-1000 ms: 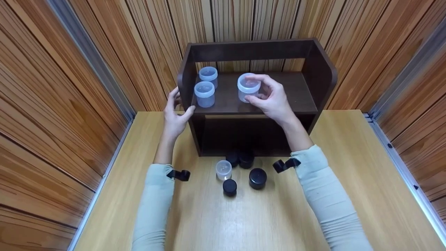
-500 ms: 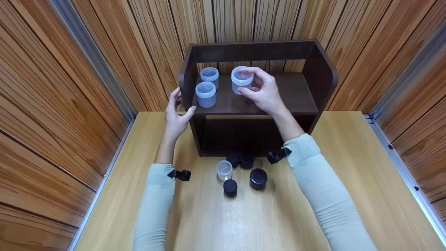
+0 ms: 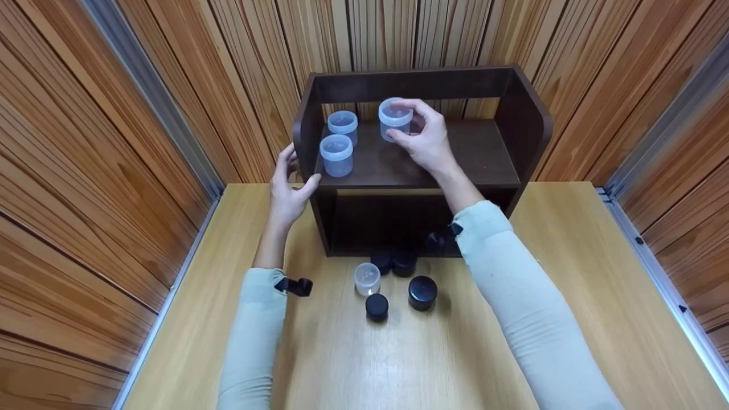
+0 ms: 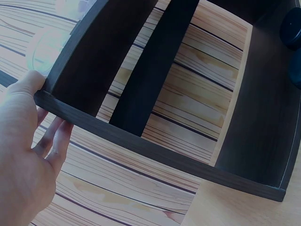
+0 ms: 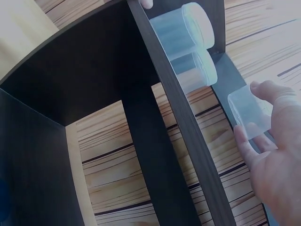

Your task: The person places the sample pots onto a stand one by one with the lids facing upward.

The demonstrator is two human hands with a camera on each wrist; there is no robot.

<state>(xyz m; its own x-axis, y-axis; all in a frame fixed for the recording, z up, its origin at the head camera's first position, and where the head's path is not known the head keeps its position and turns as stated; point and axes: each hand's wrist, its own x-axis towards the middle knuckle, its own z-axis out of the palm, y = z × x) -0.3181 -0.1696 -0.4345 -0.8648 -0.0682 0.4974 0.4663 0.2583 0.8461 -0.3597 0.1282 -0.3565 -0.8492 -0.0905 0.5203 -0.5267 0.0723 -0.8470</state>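
Observation:
My right hand (image 3: 426, 136) holds a clear plastic jar (image 3: 387, 126) between thumb and fingers, over the upper board of a dark brown two-tier shelf (image 3: 467, 154). In the right wrist view the same jar (image 5: 244, 110) is tilted away from the shelf's board. My left hand (image 3: 287, 196) grips the shelf's left side panel, thumb at the front edge and fingers behind it. Two similar jars stand at the left of the upper board: a front jar (image 3: 337, 159) and a rear jar (image 3: 343, 125). In the left wrist view the panel (image 4: 155, 149) lies between thumb and fingers.
On the wooden table (image 3: 353, 370), before the shelf, stand a small clear jar (image 3: 367, 278), a small black-topped container (image 3: 376, 307) and a wider black one (image 3: 422, 292). Two dark containers (image 3: 404, 263) sit at the shelf's lower front edge. Wood-patterned walls (image 3: 381, 34) enclose the table.
My right hand has carried the jar leftward and farther back over the upper board. The left hand keeps its hold on the side panel.

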